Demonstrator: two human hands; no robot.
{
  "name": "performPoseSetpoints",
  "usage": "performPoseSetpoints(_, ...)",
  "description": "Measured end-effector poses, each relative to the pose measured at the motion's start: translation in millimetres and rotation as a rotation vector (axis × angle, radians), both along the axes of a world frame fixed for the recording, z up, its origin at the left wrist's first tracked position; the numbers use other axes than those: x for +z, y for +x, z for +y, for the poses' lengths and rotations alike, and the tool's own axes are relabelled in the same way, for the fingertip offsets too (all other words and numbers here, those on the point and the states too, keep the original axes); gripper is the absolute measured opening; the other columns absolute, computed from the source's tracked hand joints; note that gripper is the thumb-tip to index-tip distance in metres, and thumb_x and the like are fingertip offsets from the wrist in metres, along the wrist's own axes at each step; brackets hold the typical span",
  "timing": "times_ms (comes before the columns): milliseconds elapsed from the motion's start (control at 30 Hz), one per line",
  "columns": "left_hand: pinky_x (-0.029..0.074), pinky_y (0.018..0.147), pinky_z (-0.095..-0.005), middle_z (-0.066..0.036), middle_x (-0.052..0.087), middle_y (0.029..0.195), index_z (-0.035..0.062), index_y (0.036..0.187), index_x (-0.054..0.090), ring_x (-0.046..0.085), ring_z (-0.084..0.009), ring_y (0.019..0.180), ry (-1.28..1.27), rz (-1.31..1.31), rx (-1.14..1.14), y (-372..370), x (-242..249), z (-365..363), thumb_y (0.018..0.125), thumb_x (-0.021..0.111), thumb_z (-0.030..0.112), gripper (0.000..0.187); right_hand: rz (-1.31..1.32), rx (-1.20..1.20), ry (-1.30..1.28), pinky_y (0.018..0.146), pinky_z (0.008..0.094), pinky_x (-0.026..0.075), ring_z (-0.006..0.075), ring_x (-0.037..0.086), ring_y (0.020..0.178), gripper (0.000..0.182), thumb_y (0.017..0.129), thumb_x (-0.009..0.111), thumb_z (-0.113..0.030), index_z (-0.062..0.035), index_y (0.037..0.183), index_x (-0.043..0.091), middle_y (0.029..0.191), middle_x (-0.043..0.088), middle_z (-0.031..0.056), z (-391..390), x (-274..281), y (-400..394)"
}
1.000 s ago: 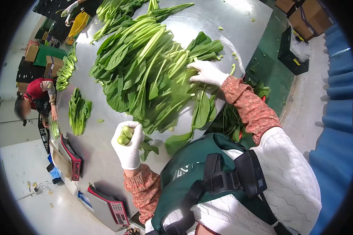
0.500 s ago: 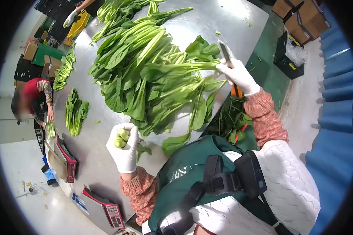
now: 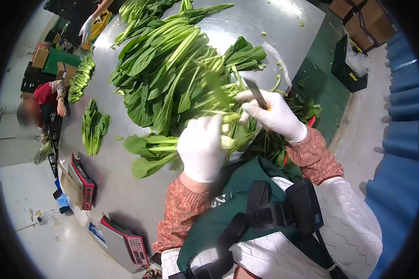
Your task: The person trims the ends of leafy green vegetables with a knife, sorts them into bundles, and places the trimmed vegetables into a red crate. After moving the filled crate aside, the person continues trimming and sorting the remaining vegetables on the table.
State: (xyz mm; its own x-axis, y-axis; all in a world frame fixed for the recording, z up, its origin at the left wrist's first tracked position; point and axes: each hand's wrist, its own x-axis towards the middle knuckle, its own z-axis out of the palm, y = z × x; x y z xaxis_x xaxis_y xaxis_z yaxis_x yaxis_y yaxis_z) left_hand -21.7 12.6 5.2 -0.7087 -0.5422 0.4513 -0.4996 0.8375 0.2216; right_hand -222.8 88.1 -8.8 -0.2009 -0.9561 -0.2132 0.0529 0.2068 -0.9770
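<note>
My left hand (image 3: 201,148), in a white glove, grips a bundle of leafy green stalks (image 3: 150,151) near their cut ends, with the leaves pointing left over the steel table (image 3: 121,186). My right hand (image 3: 274,114), also gloved, holds a small knife (image 3: 256,94) with the blade up, close to the stalk ends and just right of my left hand. A large heap of the same greens (image 3: 172,69) lies on the table behind both hands.
A small bunch of greens (image 3: 94,126) lies at the left. Two red weighing scales (image 3: 81,181) (image 3: 125,244) stand at the table's near edge. Another person (image 3: 46,104) works at the far left, and a gloved hand (image 3: 85,29) reaches in at the top. Crates (image 3: 349,65) and boxes stand at the right.
My left hand swung right with its stalks to meet my right hand. My right hand, with the knife, came down and in toward the stalk ends.
</note>
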Motion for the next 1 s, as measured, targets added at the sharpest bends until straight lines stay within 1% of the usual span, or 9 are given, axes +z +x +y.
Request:
performPoseSetpoints(100,0.051,0.068,-0.0373,-0.006,0.063,0.089,0.0086,0.102,0.066,0.061,-0.0282,0.080,0.116,0.013,0.062,3.4,0.2,-3.1,0.070,0.078,0.011,0.034,0.710,-0.103,-0.293,0.063,0.0305,0.054,0.0186,0.071,0.071,0.040,0.087,0.069,-0.009,-0.0053,0.126,0.060,0.082,0.071,0.0114,1.1,-29.9,9.0)
performPoseSetpoints(167,0.051,0.069,-0.0375,-0.007,0.063,0.088,0.0090,0.101,0.066,0.062,-0.0285,0.081,0.153,0.004,0.071,1.2,-0.2,-0.6,0.072,0.078,0.011,0.031,0.775,-0.077,-0.287,0.068,0.0367,0.056,0.0331,0.071,0.081,0.048,0.079,0.064,0.004,-0.0079,0.126,0.061,0.086,0.071,0.0165,5.3,-26.1,24.0)
performPoseSetpoints(267,0.052,0.071,-0.0362,-0.008,0.063,0.088,0.0078,0.099,0.066,0.063,-0.0285,0.082,0.179,0.036,0.036,-4.1,1.6,0.3,0.072,0.078,0.008,0.030,0.801,-0.078,-0.254,0.067,0.0362,0.055,0.0301,0.072,0.079,0.044,0.082,0.063,0.001,-0.0060,0.125,0.060,0.083,0.070,0.0176,-0.8,-32.0,32.6)
performPoseSetpoints(500,0.053,0.076,-0.0302,-0.009,0.070,0.094,0.0067,0.099,0.068,0.068,-0.0210,0.083,0.540,0.349,0.085,25.4,12.3,-18.4,0.073,0.076,0.002,0.028,0.182,-0.478,0.027,0.064,0.0284,0.052,0.0122,0.066,0.066,0.018,0.097,0.055,-0.009,0.0040,0.106,0.063,0.074,0.068,0.0098,-3.8,-91.1,-34.1)
performPoseSetpoints(633,0.052,0.086,-0.0292,-0.013,0.071,0.102,-0.0021,0.108,0.062,0.067,-0.0173,0.093,0.996,0.642,0.126,53.3,31.8,-29.2,0.082,0.068,-0.006,0.027,0.455,-0.298,-0.144,0.064,0.0228,0.048,0.0075,0.060,0.068,0.016,0.096,0.053,-0.006,0.0044,0.104,0.061,0.082,0.069,0.0060,-11.4,-121.0,-47.2)
performPoseSetpoints(667,0.052,0.086,-0.0296,-0.014,0.071,0.102,-0.0028,0.110,0.061,0.067,-0.0179,0.093,0.994,0.647,0.117,58.5,33.0,-31.0,0.082,0.068,-0.005,0.029,0.374,-0.253,-0.078,0.077,0.0273,0.051,0.0112,0.065,0.082,0.018,0.092,0.057,-0.005,0.0054,0.106,0.061,0.089,0.069,0.0090,-18.5,-107.7,-39.1)
performPoseSetpoints(700,0.052,0.086,-0.0301,-0.015,0.071,0.102,-0.0035,0.111,0.061,0.067,-0.0185,0.092,0.991,0.653,0.111,63.4,34.0,-32.6,0.082,0.067,-0.005,0.030,0.637,-0.172,-0.025,0.080,0.0295,0.052,0.0170,0.068,0.085,0.023,0.090,0.059,-0.007,0.0027,0.110,0.061,0.095,0.070,0.0121,-26.4,-105.6,-38.3)
performPoseSetpoints(867,0.053,0.088,-0.0375,-0.017,0.068,0.102,-0.0053,0.118,0.058,0.066,-0.0248,0.091,1.136,0.874,0.115,87.3,32.8,-36.0,0.085,0.064,0.004,0.035,0.723,-0.150,-0.187,0.083,0.0402,0.052,0.0373,0.066,0.092,0.028,0.090,0.061,-0.019,0.0007,0.110,0.064,0.104,0.068,0.0188,-77.1,-130.5,-33.1)
performPoseSetpoints(1000,0.051,0.091,-0.0436,-0.018,0.066,0.106,-0.0030,0.115,0.059,0.065,-0.0312,0.096,1.282,1.171,0.075,105.7,20.4,-43.0,0.083,0.066,0.007,0.034,0.793,0.143,-0.062,0.079,0.0397,0.052,0.0306,0.067,0.088,0.030,0.087,0.065,-0.033,-0.0099,0.105,0.072,0.092,0.070,0.0159,-99.5,-129.8,-33.9)
